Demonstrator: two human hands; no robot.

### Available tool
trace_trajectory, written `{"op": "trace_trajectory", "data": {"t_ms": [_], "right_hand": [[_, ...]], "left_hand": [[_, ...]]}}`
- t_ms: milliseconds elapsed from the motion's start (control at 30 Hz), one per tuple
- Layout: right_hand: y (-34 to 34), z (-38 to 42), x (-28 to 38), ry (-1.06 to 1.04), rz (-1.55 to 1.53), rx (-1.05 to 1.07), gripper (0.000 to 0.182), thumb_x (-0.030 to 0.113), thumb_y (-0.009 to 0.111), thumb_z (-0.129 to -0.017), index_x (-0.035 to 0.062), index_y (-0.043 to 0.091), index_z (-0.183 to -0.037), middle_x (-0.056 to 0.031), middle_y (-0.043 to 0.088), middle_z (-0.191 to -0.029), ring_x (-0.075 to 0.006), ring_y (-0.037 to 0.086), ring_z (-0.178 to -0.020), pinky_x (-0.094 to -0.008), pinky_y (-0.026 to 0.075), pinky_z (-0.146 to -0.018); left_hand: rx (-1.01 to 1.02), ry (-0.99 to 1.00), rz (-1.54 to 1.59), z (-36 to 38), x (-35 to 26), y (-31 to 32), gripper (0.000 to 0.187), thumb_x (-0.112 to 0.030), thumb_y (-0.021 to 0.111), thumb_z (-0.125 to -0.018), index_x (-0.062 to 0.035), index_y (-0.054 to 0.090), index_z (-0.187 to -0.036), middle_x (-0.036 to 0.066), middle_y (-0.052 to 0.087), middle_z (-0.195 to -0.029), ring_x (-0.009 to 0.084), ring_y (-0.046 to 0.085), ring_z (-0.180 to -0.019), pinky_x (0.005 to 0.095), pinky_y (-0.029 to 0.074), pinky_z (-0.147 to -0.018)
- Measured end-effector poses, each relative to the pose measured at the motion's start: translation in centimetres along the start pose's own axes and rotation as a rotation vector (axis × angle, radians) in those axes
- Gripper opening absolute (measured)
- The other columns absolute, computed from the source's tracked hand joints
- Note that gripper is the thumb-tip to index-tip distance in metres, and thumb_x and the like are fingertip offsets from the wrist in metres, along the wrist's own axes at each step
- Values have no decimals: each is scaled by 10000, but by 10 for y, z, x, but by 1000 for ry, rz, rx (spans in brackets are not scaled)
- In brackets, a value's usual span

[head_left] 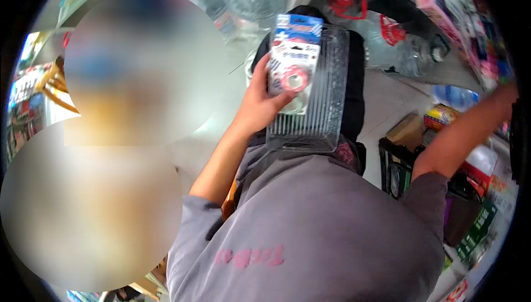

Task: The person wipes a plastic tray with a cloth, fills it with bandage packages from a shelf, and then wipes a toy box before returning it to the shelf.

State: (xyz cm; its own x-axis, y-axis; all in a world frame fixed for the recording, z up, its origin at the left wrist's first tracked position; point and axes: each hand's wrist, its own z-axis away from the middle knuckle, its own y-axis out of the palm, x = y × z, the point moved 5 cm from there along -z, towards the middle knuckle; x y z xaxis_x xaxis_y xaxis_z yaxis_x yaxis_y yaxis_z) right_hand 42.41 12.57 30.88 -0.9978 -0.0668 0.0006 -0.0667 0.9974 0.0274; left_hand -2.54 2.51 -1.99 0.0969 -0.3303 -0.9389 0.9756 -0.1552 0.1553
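My left hand [264,100] grips card-backed packs [296,42] with blue and white printing, thumb across the front and fingers behind. Through the front of the packs shows a pink and white ring-shaped roll [293,79], with a pale one partly visible below it. Under the packs, a clear ribbed plastic tray [310,128] rests on my lap over dark trousers. My right forearm [462,133] stretches out toward the shelf at the right edge, where the picture is smeared and cut off. The right hand itself is beyond what I can see.
Large clear water jugs [255,3] with red handles stand ahead on the floor, and more bottles [381,39] sit under a shelf. Packaged goods [451,20] line the right shelf. Boxes and a black crate [390,161] stand by my right side. Blurred patches cover the left.
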Motion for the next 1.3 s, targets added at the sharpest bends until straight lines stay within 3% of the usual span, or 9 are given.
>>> {"op": "trace_trajectory", "data": {"t_ms": [100, 167, 233, 300, 367, 433, 733, 933, 1300], "right_hand": [[-55, 1, 83, 147, -441, 142, 212, 171, 719, -937, 7, 592, -889, -24, 564, -750, -147, 470, -622, -363, 415, -553], [-71, 34, 103, 373, -592, 522, 220, 175, 744, -911, -9, 623, -901, -34, 558, -775, -178, 506, -669, -382, 454, -622], [-84, 86, 180, 374, -1033, 1177, 163, 166, 747, -889, 33, 733, -983, -147, 745, -944, -293, 712, -820, -365, 558, -763], [-73, 122, 244, 122, -1101, 1568, 82, 44, 695, -904, 0, 698, -974, -132, 727, -877, -245, 700, -742, -347, 544, -698], [-71, 173, 270, 222, -1176, 1639, 116, 61, 714, -888, -22, 665, -955, -134, 713, -836, -289, 696, -703, -382, 531, -661], [-71, 206, 287, 241, -1183, 1681, 160, 121, 722, -889, 20, 647, -989, -166, 662, -815, -401, 659, -731, -456, 534, -677], [-72, 232, 308, 243, -1096, 1520, 328, 17, 709, -802, 23, 594, -1109, -171, 591, -1049, -394, 605, -1019, -475, 496, -871], [-69, 248, 306, 318, -1043, 1472, 300, 22, 725, -801, 21, 608, -1077, -159, 574, -1007, -385, 600, -970, -456, 498, -835], [-68, 254, 290, 527, -937, 1284, 279, 43, 737, -828, 18, 636, -1086, -167, 588, -1102, -347, 622, -1016, -409, 513, -872]], "left_hand": [[17, -45, 39, -2, -2, 0, 980, 49, 769, -797, -11, 189, -1585, 208, 531, -1384, 263, 557, -1266, 372, 459, -1061], [9, -56, 7, -3, -6, 1, 979, 46, 775, -791, -16, 193, -1576, 214, 538, -1366, 270, 575, -1245, 383, 472, -1050], [5, -87, -23, -1, -11, 1, 977, 43, 780, -787, -21, 194, -1566, 218, 548, -1346, 276, 590, -1226, 392, 485, -1039], [4, -128, -45, -2, -14, 1, 974, 39, 784, -784, -26, 194, -1556, 221, 559, -1322, 282, 603, -1208, 401, 498, -1027], [26, -96, -62, -6, -12, -1, 955, 35, 781, -787, -32, 202, -1543, 217, 578, -1292, 272, 611, -1183, 393, 521, -989], [32, -121, -81, -7, -14, -3, 944, 35, 778, -791, -31, 207, -1540, 215, 584, -1289, 260, 613, -1168, 385, 531, -968], [92, -166, 177, -10, 1, -15, 884, 57, 715, -794, -32, 283, -1560, 205, 531, -1382, 246, 543, -1252, 353, 519, -961], [155, -156, 414, 0, 3, -20, 989, 15, 716, -805, -45, 170, -1627, 221, 445, -1494, 254, 516, -1303, 374, 455, -1054], [50, -32, -39, 12, -4, 6, 1199, -75, 883, -713, 45, 90, -1604, 223, 447, -1501, 274, 531, -1321, 374, 455, -1091]]}}
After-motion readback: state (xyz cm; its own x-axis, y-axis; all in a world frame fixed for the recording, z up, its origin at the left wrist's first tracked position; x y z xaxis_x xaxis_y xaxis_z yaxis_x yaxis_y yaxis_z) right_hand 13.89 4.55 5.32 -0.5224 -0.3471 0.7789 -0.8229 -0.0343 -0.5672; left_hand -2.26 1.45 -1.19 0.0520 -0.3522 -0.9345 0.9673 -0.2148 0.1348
